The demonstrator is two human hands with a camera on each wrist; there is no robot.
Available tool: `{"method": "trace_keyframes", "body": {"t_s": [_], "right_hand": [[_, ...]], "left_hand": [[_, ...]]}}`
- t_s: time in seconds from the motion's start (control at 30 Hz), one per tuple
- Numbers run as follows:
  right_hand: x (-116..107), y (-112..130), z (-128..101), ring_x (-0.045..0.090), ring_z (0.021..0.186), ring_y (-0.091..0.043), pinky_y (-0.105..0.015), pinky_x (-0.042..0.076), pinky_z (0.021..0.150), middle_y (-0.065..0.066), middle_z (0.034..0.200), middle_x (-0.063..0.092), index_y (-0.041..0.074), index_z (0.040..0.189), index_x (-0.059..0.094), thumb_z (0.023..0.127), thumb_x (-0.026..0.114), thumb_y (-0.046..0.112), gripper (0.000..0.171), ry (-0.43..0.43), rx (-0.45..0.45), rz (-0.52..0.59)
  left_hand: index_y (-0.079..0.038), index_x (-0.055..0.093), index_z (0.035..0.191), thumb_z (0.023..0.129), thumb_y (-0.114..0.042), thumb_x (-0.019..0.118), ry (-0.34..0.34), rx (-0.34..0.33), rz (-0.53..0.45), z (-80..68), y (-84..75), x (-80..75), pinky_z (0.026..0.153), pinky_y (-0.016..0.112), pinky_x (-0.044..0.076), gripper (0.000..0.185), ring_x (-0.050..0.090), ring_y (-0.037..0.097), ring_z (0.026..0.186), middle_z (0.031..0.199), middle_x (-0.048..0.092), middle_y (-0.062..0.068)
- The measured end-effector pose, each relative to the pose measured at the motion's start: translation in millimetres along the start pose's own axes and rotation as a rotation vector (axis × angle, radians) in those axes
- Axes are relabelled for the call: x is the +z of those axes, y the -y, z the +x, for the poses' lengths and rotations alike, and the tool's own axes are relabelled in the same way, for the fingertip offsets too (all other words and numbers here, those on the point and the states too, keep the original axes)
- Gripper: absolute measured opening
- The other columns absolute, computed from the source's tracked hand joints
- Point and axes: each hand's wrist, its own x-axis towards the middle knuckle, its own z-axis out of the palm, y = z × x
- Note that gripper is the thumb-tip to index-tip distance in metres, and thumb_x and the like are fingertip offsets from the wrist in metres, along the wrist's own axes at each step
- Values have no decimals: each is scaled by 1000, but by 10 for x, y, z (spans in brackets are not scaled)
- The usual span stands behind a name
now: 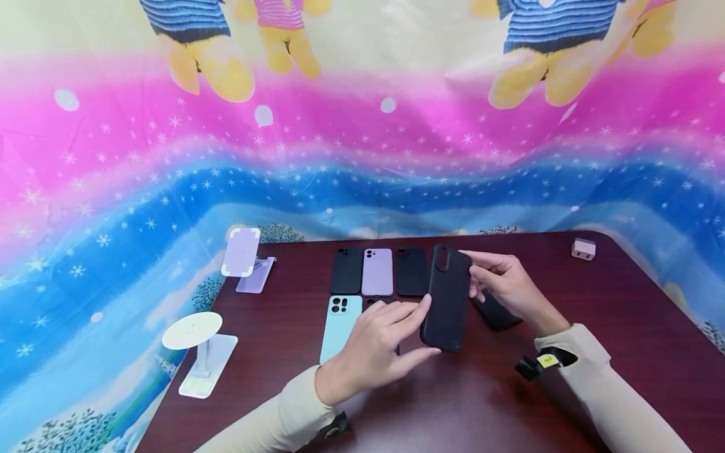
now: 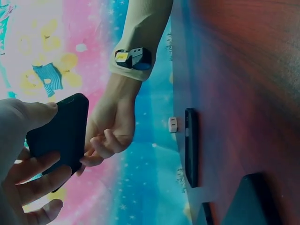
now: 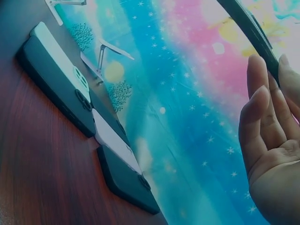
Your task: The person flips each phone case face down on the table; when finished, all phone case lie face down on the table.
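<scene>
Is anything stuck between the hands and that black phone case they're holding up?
No, nothing visible gets between them. The left hand grips the lower end of the black phone case and the right hand pinches its upper edge, so both touch it directly. The other cases lie flat on the table, underneath.

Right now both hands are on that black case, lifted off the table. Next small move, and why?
Probably lower the black case toward the bare table in front of the rows. The left hand grips its lower end, the right hand pinches its upper edge, and it hangs above the table, overlapping the laid-out cases. The open wood nearest the person looks like the easiest spot.
</scene>
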Motion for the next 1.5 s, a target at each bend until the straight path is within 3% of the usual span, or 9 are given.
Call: {"method": "trace_keyframes", "body": {"t_s": [0.2, 0.33, 0.57, 0.73, 0.83, 0.97, 1.3, 1.5], "right_hand": [[13, 24, 13, 60, 61, -12, -28, 49, 51, 2, 88, 73, -5, 145, 54, 107, 49, 2, 39, -57, 50, -21], [7, 25, 28, 61, 61, -12, -28, 52, 52, 2, 85, 71, -6, 146, 52, 106, 53, 5, 41, -80, 115, -91], [-33, -59, 41, 71, 70, -20, -39, 59, 60, -2, 83, 76, 1, 144, 57, 104, 62, 16, 44, -59, 293, -393], [-68, -197, 52, 75, 79, -33, -46, 62, 68, -13, 92, 78, 3, 142, 60, 101, 66, 25, 47, 11, 447, -462], [-83, -289, 63, 76, 83, -35, -48, 62, 72, -15, 98, 79, 0, 143, 59, 101, 67, 27, 50, 48, 556, -460], [-79, -427, 75, 77, 83, -28, -45, 63, 74, -15, 101, 78, -1, 142, 59, 101, 67, 25, 50, 89, 636, -462], [71, -684, 57, 75, 76, -23, -39, 63, 68, -18, 105, 71, -2, 138, 61, 101, 66, 14, 41, 79, 715, -460], [142, -729, 65, 74, 73, -21, -38, 62, 65, -17, 104, 69, -2, 135, 64, 100, 67, 12, 38, 61, 718, -486]], "left_hand": [[-8, 62, 141, 87, -45, 81, 24, -35, 13, -30, -20, 35, 67, 20, 45, 68, 68, 4, 84, 112, 76, -4], [-7, 61, 143, 89, -45, 79, 75, -95, 3, -55, -23, 57, 68, 22, 48, 68, 67, 5, 80, 107, 77, -4], [-14, 58, 147, 91, -46, 77, 252, -197, 8, -152, 15, 168, 73, 24, 51, 68, 64, 9, 90, 110, 75, -6], [-17, 59, 147, 93, -50, 72, 417, -226, 67, -236, 41, 309, 75, 24, 50, 64, 61, 10, 89, 108, 74, -7], [-15, 60, 146, 96, -50, 69, 498, -216, 116, -277, 32, 383, 76, 26, 50, 61, 59, 12, 90, 106, 73, -5], [-12, 63, 142, 97, -50, 68, 551, -181, 198, -322, -6, 474, 75, 28, 47, 59, 57, 15, 90, 104, 73, -3], [-10, 69, 133, 92, -55, 69, 635, -122, 379, -369, -68, 598, 80, 29, 43, 61, 51, 20, 105, 108, 75, 1], [-9, 68, 133, 94, -53, 68, 715, -124, 394, -379, -68, 617, 79, 28, 39, 59, 48, 18, 105, 112, 72, 1]]}}
